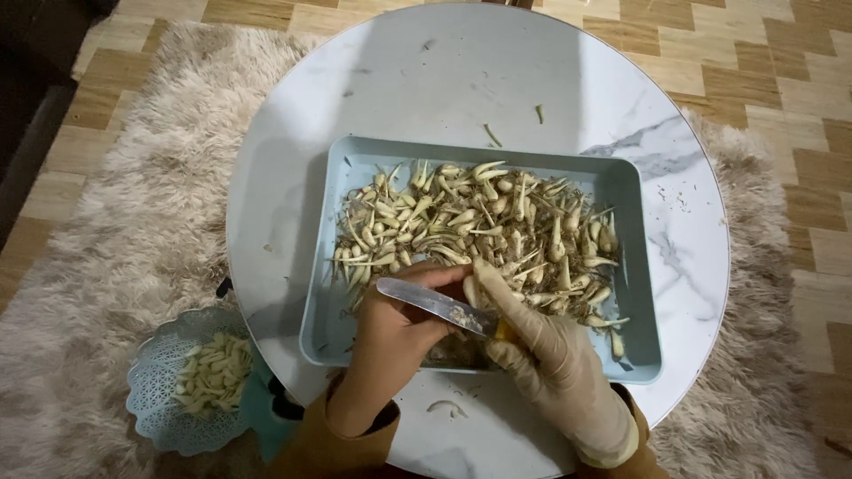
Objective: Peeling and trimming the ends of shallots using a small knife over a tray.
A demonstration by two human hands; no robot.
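From the head camera: the gloved right hand (550, 355) grips a knife (435, 306), blade lying leftward across the bare left hand (399, 324), whose curled fingers seem to pinch one pale bulb — hard to tell. Just beyond the fingertips, a blue tray (639, 266) holds more bulbs (479, 222) — pale, rooted, heaped.

A home living room, by the look of it: a low round marble-patterned table (550, 80) stands on a shaggy beige rug (133, 239) over wood-patterned flooring (772, 53), with a dark piece of furniture (35, 62) at the left edge.
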